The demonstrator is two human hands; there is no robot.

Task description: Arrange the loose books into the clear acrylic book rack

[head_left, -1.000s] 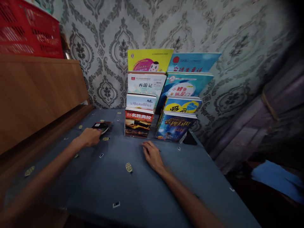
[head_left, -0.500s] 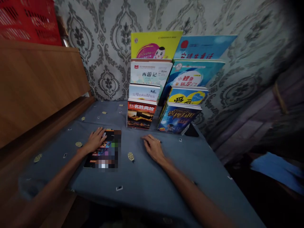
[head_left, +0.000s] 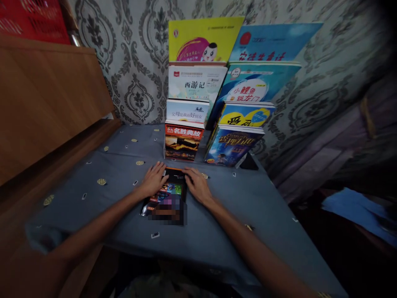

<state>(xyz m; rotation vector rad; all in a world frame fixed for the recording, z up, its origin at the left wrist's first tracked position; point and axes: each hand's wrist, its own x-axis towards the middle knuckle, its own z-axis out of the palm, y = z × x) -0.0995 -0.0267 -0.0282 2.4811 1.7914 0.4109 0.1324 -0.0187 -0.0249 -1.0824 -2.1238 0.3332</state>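
Note:
A book with a black cover and small colourful pictures [head_left: 170, 188] lies flat on the table, its lower part blurred out. My left hand [head_left: 154, 179] rests with spread fingers on its upper left part. At the upper right edge of the book is my right hand [head_left: 198, 186], its fingers stretched out and the fingertips by the corner. Neither hand is wrapped round anything.
Behind the hands stand two stepped rows of books, with a red-topped book [head_left: 183, 140] and a dark blue book [head_left: 234, 145] in front. A wooden cabinet [head_left: 52, 91] carrying a red basket [head_left: 34, 20] borders the left. Blue cloth [head_left: 359, 215] lies at the right.
My left hand and the black book have moved right across the table. The book now lies between both hands, with my right hand at its edge.

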